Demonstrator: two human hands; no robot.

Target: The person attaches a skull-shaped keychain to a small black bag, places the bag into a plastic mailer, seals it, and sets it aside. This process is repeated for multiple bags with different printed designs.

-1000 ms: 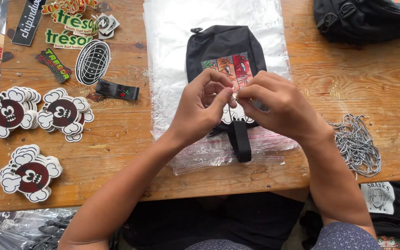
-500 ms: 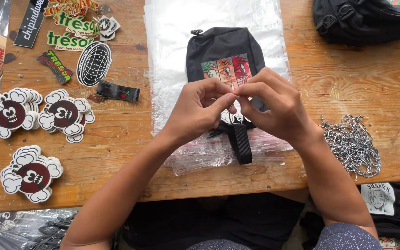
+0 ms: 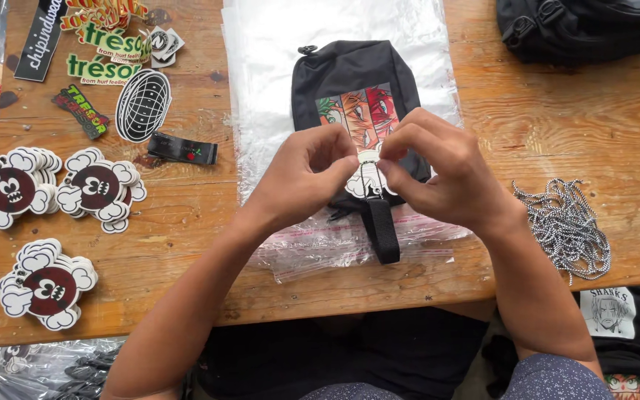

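Observation:
A small black pouch (image 3: 353,78) with a colourful cartoon patch lies on a clear plastic sheet (image 3: 275,59) in the middle of the wooden table. Its black strap (image 3: 383,230) runs toward me. Above the pouch's lower end, my left hand (image 3: 301,178) and my right hand (image 3: 438,174) meet fingertip to fingertip. Together they pinch a small white cut-out charm (image 3: 365,176) that hangs just over the strap. The fingers hide most of the charm.
Stacks of white-and-dark-red cartoon stickers (image 3: 53,189) and loose assorted stickers (image 3: 142,104) cover the table's left part. A pile of silver ball chains (image 3: 564,226) lies at the right. A black bag (image 3: 579,30) sits at the far right corner. The table's near edge (image 3: 335,307) is close.
Both hands have shifted slightly away from me over the pouch, and the white charm now shows more between the fingertips. Everything else on the table stays put.

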